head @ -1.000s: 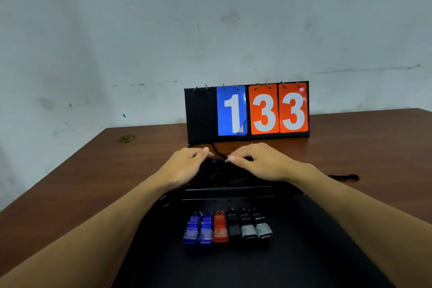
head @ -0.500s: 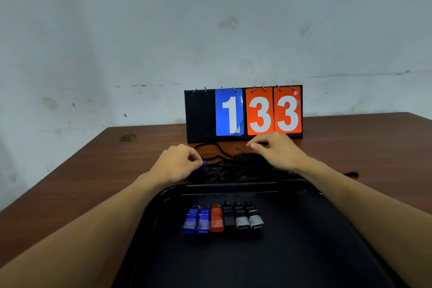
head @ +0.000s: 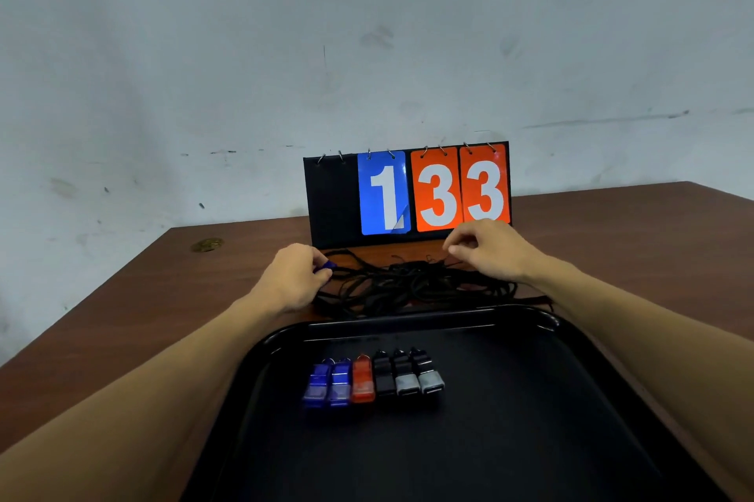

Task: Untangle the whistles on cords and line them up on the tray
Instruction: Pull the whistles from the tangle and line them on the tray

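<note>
Whistles (head: 373,381), six, lie in a row on the tray (head: 530,420). At 12 o'clock the cords (head: 408,285) sit tangled on the table (head: 163,297). Left hand (head: 291,281) pinches a blue whistle (head: 325,267), right hand (head: 489,252) pinches the cords. Next job, I think: pull gently apart.

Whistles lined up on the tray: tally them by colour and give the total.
Blue whistles: 2
Red whistle: 1
All-black whistle: 1
Black whistles with grey mouthpieces: 2
Total on the tray: 6
</note>
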`<state>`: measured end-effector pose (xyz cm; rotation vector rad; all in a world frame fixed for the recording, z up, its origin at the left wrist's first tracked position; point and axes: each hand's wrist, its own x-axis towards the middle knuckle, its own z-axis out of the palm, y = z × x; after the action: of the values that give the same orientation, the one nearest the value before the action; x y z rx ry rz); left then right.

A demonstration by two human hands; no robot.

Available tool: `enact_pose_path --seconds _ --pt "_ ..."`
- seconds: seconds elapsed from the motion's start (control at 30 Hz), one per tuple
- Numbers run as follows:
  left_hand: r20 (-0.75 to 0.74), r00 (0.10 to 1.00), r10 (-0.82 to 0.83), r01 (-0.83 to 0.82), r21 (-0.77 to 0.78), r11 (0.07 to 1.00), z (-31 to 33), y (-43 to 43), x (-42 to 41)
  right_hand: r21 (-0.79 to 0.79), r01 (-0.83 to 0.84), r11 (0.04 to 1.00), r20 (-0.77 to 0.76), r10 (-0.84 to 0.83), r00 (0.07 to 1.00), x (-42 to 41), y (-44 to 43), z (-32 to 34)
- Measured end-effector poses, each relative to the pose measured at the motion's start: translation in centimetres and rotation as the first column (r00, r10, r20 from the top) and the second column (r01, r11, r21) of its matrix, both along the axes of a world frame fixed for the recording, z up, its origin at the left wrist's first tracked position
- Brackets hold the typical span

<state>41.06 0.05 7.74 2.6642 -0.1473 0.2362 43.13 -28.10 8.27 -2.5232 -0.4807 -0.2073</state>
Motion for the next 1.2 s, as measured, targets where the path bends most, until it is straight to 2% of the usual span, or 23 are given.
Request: enact_pose_path --seconds 0.07,0.23,0.33,0.53,0.73,0.83,0.9,1.0,1.13,1.2 --pt "0.011 1.000 0.006 -0.005 -0.008 1.000 0.3 0.2 -0.2 0.032 -0.028 0.999 0.035 0.027 0.999 -0.7 -0.3 0.6" --pt "-0.036 0.999 0.021 -0.023 -0.065 0.998 1.1 0.4 -0.9 -0.104 -0.098 0.990 -0.143 0.083 0.986 -2.3 -0.8 0.6" --pt "-0.033 0.999 0.003 -0.007 -0.104 0.995 1.5 0.0 -1.4 -0.146 -0.065 0.987 -0.161 0.041 0.986 -2.4 -0.5 0.2" --pt "-0.058 0.998 -0.034 0.013 -0.338 0.941 2.1 -0.7 -2.1 -0.158 -0.046 0.986 -0.192 0.015 0.981 -2.3 -0.4 -0.4" --pt "-0.059 0.998 -0.032 -0.014 -0.648 0.762 2.4 -1.3 -2.6 -0.120 0.034 0.992 -0.118 -0.048 0.992 -2.4 -0.5 -0.3" --pt "0.025 0.999 0.043 -0.011 -0.731 0.682 2.9 -1.7 -2.6 -0.073 0.070 0.995 -0.093 -0.077 0.993 -2.5 -0.9 0.7" --pt "0.118 0.988 0.101 0.016 -0.723 0.691 3.2 -1.9 -2.6 0.005 0.098 0.995 -0.069 -0.097 0.993 -2.7 -1.2 1.3" --pt "0.234 0.967 0.098 0.060 -0.589 0.806 3.4 -2.6 -2.9 0.065 0.121 0.991 -0.043 -0.118 0.992 -3.2 -1.3 1.7" --pt "0.304 0.952 -0.045 0.173 -0.409 0.896 3.7 -4.8 -3.6 0.047 0.084 0.995 -0.007 -0.084 0.996 -3.7 -1.5 1.6" --pt "0.291 0.949 -0.123 0.220 -0.329 0.918 3.6 -6.1 -3.9 0.082 0.062 0.995 -0.013 -0.061 0.998 -3.8 -1.6 1.6"
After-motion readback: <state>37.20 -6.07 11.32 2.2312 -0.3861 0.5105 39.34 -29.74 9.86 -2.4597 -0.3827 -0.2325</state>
